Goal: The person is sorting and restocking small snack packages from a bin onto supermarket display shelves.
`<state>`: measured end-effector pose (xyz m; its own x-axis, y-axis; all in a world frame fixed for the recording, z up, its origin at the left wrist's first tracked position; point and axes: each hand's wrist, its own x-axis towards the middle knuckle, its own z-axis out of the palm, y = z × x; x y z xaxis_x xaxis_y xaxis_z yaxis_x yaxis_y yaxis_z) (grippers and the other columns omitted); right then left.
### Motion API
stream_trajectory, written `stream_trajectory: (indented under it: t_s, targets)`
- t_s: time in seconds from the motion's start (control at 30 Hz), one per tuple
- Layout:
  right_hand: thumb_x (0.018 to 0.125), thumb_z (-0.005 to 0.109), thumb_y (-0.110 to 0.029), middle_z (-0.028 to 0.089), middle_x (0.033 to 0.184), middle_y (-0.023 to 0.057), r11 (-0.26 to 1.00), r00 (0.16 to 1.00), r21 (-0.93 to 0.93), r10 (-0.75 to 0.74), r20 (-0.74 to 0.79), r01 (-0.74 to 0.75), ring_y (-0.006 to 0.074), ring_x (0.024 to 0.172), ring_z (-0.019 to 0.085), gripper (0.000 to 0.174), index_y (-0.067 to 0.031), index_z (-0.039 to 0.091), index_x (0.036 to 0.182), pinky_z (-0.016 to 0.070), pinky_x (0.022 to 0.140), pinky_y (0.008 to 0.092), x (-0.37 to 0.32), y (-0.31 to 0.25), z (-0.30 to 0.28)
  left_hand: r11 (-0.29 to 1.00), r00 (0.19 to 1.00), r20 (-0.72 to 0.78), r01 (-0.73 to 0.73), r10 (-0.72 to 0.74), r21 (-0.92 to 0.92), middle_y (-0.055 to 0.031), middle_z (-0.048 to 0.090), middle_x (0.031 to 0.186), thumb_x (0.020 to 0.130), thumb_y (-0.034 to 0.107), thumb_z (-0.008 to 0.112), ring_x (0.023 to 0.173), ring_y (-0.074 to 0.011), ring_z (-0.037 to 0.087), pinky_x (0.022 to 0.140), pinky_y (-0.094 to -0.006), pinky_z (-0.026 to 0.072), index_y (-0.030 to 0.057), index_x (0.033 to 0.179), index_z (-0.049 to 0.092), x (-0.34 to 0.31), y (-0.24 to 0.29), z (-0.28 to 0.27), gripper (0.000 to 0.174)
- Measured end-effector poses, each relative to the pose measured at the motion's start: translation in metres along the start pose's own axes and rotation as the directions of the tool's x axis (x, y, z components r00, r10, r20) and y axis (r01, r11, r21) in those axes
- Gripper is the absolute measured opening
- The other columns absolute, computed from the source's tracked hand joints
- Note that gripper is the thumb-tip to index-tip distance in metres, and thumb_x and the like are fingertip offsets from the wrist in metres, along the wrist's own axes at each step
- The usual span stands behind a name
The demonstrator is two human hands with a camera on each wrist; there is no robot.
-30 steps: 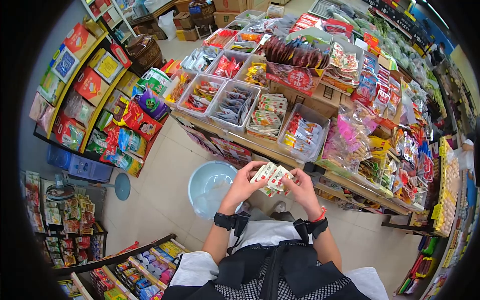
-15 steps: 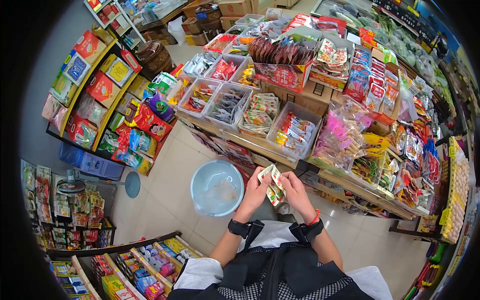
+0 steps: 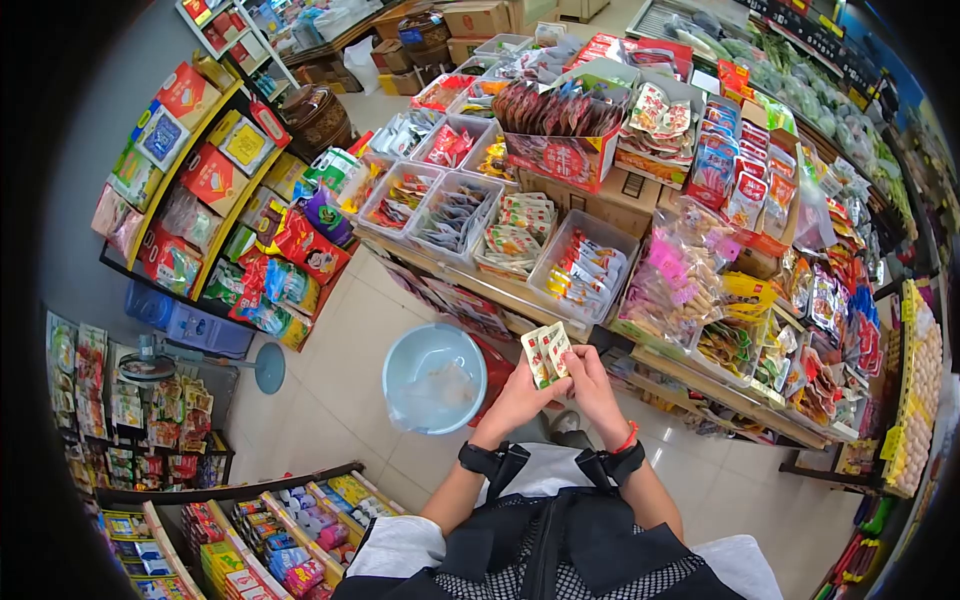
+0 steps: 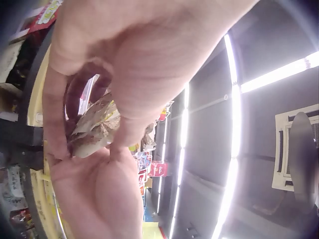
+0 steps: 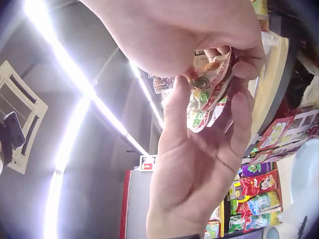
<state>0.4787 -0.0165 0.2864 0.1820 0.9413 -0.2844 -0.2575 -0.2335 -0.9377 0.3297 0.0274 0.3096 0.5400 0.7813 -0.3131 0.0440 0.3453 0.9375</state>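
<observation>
In the head view, a few small cream-and-green snack packets (image 3: 545, 353) with red lettering are held up, side by side and overlapping, between both hands. My left hand (image 3: 521, 397) grips them from the left, thumb toward their lower edge. From the right, my right hand (image 3: 597, 393) pinches them with its thumb across the front. Both wrist views show the crinkled packets (image 5: 209, 92) between curled fingers, partly covered by the hands. Beyond the hands, an open bin of similar packets (image 3: 515, 232) stands on the display counter.
A blue basin (image 3: 410, 385) with clear plastic inside stands on the floor left of the hands. The display counter (image 3: 470, 275) carries several clear bins and cartons of snacks. Shelves of bagged goods (image 3: 300, 245) rise at left, and a lower candy rack (image 3: 290, 540) is near the body.
Both hands have lowered slightly and shifted the packets between them. The packets tilted downward half a second ago and now stand up, fronts showing. The head view has swung a little.
</observation>
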Motion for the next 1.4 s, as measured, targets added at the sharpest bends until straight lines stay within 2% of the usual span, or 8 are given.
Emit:
stream_trajectory:
  t_s: [0.4,0.63,0.73,0.9,1.0,1.13,1.23,1.4]
  targets:
    - [0.105,0.048,-0.026,0.061,0.109,0.0100,0.996,0.997,-0.084,0.022,0.080,-0.016,0.0132,0.087,0.062,0.034,-0.0009,0.041,0.127,0.0505,0.073,0.0309,-0.007,-0.018,-0.006,0.987,0.993,-0.094,-0.059,0.074,0.152,-0.0140,0.063,0.121,0.085,0.005,0.070,0.101,-0.0182,0.067,0.073,-0.0343,0.0638,-0.0021,0.135,0.046,0.005,-0.018,-0.013,0.056]
    - [0.103,0.045,-0.022,0.055,0.117,0.0178,0.990,1.000,-0.141,0.010,0.004,-0.009,0.0252,0.105,0.059,0.032,0.0024,0.037,0.122,0.0487,0.092,0.0369,0.018,0.019,0.007,0.989,0.994,-0.093,-0.049,0.062,0.136,-0.0131,0.056,0.132,0.086,0.010,0.074,0.121,-0.0197,0.057,0.092,-0.0338,0.0528,0.0022,0.144,0.031,0.001,0.008,-0.003,0.073]
    - [0.102,0.045,-0.022,0.053,0.120,0.0201,0.986,0.997,-0.161,0.048,0.064,-0.037,0.0267,0.108,0.058,0.034,0.0029,0.037,0.124,0.0477,0.095,0.0370,0.026,0.018,0.020,0.789,0.921,-0.130,-0.234,0.367,0.569,-0.0225,0.063,0.122,0.084,0.009,0.074,0.102,-0.0263,0.070,0.076,-0.0366,0.0606,-0.0016,0.138,0.032,0.005,-0.007,-0.012,0.069]
    - [0.102,0.051,-0.023,0.055,0.121,0.0169,0.989,0.985,-0.150,0.014,0.172,0.013,0.0237,0.111,0.059,0.043,0.0027,0.035,0.133,0.0491,0.096,0.0361,0.040,0.009,0.036,0.955,0.949,-0.235,-0.147,0.210,0.258,-0.0239,0.068,0.110,0.082,0.012,0.077,0.103,-0.0395,0.069,0.088,-0.0453,0.0554,-0.0019,0.130,0.039,0.012,-0.003,-0.037,0.063]
    - [0.100,0.057,-0.019,0.058,0.119,0.0139,1.000,0.961,-0.006,0.022,0.276,-0.022,0.0193,0.111,0.059,0.041,0.0018,0.041,0.132,0.0511,0.093,0.0342,0.052,0.006,0.037,0.920,0.975,-0.167,-0.072,0.146,0.385,-0.0149,0.065,0.120,0.083,0.003,0.076,0.111,-0.0211,0.065,0.091,-0.0367,0.0549,0.0014,0.135,0.042,0.017,0.002,-0.063,0.062]
    - [0.096,0.064,-0.014,0.061,0.118,0.0123,0.991,0.963,-0.127,-0.003,0.269,0.038,0.0170,0.111,0.060,0.039,0.0002,0.049,0.129,0.0523,0.090,0.0319,0.058,-0.019,0.053,0.877,0.977,-0.114,-0.106,0.180,0.469,-0.0175,0.068,0.115,0.083,0.005,0.075,0.109,-0.0248,0.067,0.091,-0.0373,0.0543,-0.0006,0.128,0.047,0.024,0.008,-0.098,0.054]
    - [0.090,0.070,-0.012,0.062,0.120,0.0132,0.964,0.976,-0.248,-0.045,0.215,0.099,0.0205,0.111,0.062,0.047,-0.0014,0.050,0.131,0.0524,0.088,0.0327,0.063,-0.027,0.068,0.897,0.972,-0.076,-0.174,0.223,0.407,-0.0250,0.063,0.102,0.081,0.005,0.073,0.099,-0.0461,0.061,0.083,-0.0458,0.0494,-0.0023,0.111,0.047,0.023,0.027,-0.113,0.040]
    - [0.080,0.080,-0.012,0.064,0.126,0.0126,0.820,0.954,-0.500,-0.176,0.241,0.278,0.0238,0.112,0.064,0.062,-0.0048,0.052,0.134,0.0516,0.086,0.0332,0.065,-0.046,0.095,0.851,0.982,0.064,-0.185,0.176,0.491,-0.0245,0.059,0.098,0.081,0.003,0.071,0.098,-0.0486,0.058,0.082,-0.0476,0.0483,-0.0019,0.110,0.048,0.021,0.031,-0.149,0.037]
